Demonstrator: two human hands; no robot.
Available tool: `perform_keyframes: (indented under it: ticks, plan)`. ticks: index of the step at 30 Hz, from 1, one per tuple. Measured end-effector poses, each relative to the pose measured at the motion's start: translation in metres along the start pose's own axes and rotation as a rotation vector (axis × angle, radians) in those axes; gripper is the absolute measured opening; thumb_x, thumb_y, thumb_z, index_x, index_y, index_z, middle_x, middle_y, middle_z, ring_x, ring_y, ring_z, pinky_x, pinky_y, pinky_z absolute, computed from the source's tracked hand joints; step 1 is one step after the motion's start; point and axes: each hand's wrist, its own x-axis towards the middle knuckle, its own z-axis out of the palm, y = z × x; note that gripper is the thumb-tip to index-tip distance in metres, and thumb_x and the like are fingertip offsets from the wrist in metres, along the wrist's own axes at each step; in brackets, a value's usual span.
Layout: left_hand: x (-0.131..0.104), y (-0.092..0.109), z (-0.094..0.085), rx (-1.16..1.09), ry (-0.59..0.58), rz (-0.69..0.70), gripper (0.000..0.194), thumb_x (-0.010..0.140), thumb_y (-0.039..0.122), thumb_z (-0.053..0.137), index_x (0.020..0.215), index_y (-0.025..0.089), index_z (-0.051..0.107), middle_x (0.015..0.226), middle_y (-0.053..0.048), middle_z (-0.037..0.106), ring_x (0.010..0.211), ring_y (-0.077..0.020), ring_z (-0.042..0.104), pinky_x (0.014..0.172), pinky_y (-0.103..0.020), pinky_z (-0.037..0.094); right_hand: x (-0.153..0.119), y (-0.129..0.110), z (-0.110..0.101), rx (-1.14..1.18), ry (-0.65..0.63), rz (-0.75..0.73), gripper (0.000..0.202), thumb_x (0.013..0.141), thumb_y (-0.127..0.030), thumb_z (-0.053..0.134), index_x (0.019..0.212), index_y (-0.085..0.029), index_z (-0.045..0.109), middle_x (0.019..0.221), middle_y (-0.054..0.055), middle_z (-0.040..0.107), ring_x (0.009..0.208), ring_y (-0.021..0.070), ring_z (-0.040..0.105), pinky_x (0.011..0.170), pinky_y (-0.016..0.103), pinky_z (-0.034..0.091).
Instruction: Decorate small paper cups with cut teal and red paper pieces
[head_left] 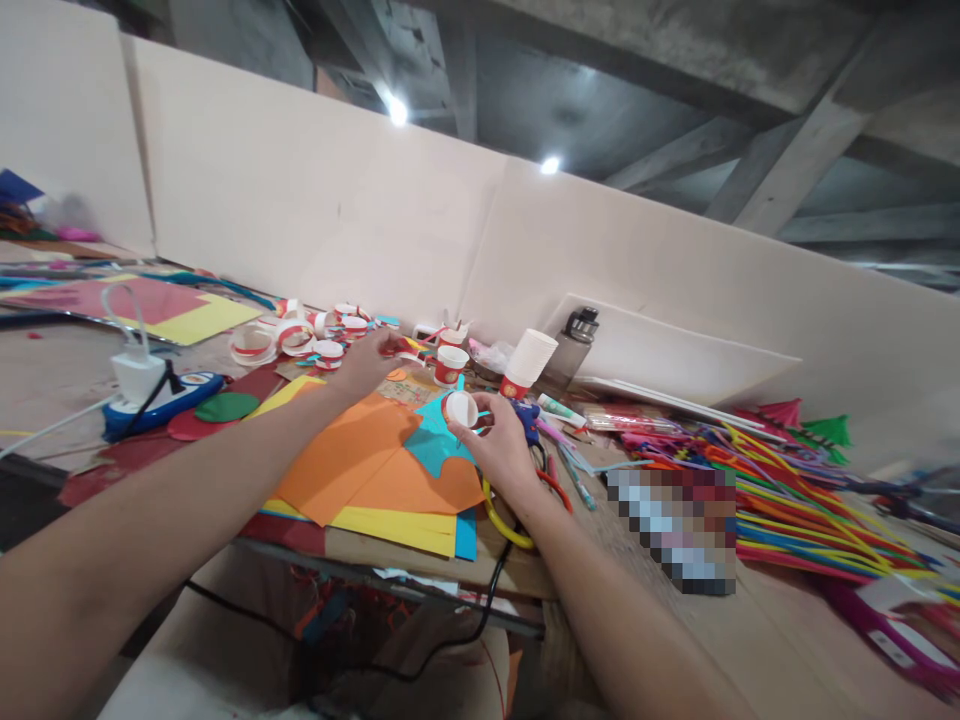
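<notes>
Now the right grip (496,440) is pinching a paper cup (460,408), probably needing light pressure; the left grip (367,362) is reaching leftward of it, hold unclear.

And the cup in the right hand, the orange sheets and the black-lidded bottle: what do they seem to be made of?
Cup: probably paper, matt white inside, with a thin round rim.
Orange sheets: paper or thin card, matt, flat and thin-edged.
Bottle: perhaps plastic, though glass is possible; its greyish body looks smooth and see-through.
</notes>
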Motion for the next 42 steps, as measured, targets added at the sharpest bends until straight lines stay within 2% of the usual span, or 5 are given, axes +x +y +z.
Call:
perform_keyframes:
  ticks: [7, 15, 24, 30, 42]
  plan:
    - [0.000, 0.006, -0.001, 0.008, 0.084, -0.017, 0.022, 0.069, 0.031, 0.071, 0.084, 0.019, 0.062, 0.094, -0.005, 0.067, 0.088, -0.0188, 0.060, 0.079, -0.030, 0.045, 0.000, -0.002, -0.001, -0.003, -0.005, 0.000, 0.035, 0.070, -0.031, 0.072, 0.100, -0.020, 0.060, 0.102, 0.005, 0.062, 0.078, 0.0154, 0.059, 0.070, 0.031, 0.051]
    - [0.000, 0.007, -0.001, -0.121, -0.040, -0.079, 0.031, 0.068, 0.044, 0.074, 0.077, 0.017, 0.061, 0.075, -0.001, 0.065, 0.069, -0.0150, 0.057, 0.065, -0.027, 0.041, 0.000, 0.000, 0.001, -0.001, -0.010, -0.004, 0.036, 0.070, -0.032, 0.072, 0.102, -0.020, 0.059, 0.105, 0.006, 0.061, 0.079, 0.0155, 0.059, 0.071, 0.032, 0.052]
    - [0.001, 0.005, 0.002, -0.253, -0.069, -0.109, 0.037, 0.063, 0.048, 0.076, 0.076, 0.017, 0.061, 0.075, -0.002, 0.065, 0.071, -0.0156, 0.059, 0.069, -0.028, 0.044, -0.002, -0.005, -0.002, -0.033, -0.015, -0.018, 0.037, 0.070, -0.031, 0.073, 0.103, -0.020, 0.059, 0.105, 0.007, 0.060, 0.084, 0.0179, 0.060, 0.070, 0.032, 0.053]
    - [-0.002, 0.012, 0.001, -0.292, -0.105, -0.180, 0.032, 0.062, 0.043, 0.077, 0.071, 0.017, 0.060, 0.066, 0.000, 0.061, 0.063, -0.0129, 0.055, 0.060, -0.026, 0.042, -0.003, -0.009, -0.003, -0.072, -0.034, -0.054, 0.037, 0.070, -0.029, 0.074, 0.102, -0.020, 0.059, 0.105, 0.008, 0.059, 0.086, 0.0191, 0.060, 0.071, 0.034, 0.053]
    - [-0.003, 0.017, 0.002, -0.446, -0.159, -0.245, 0.031, 0.059, 0.037, 0.079, 0.077, 0.017, 0.063, 0.072, -0.002, 0.065, 0.069, -0.0147, 0.060, 0.066, -0.028, 0.047, -0.004, -0.010, -0.003, -0.116, -0.054, -0.104, 0.039, 0.069, -0.025, 0.077, 0.103, -0.019, 0.060, 0.103, 0.007, 0.057, 0.080, 0.0170, 0.058, 0.071, 0.033, 0.052]
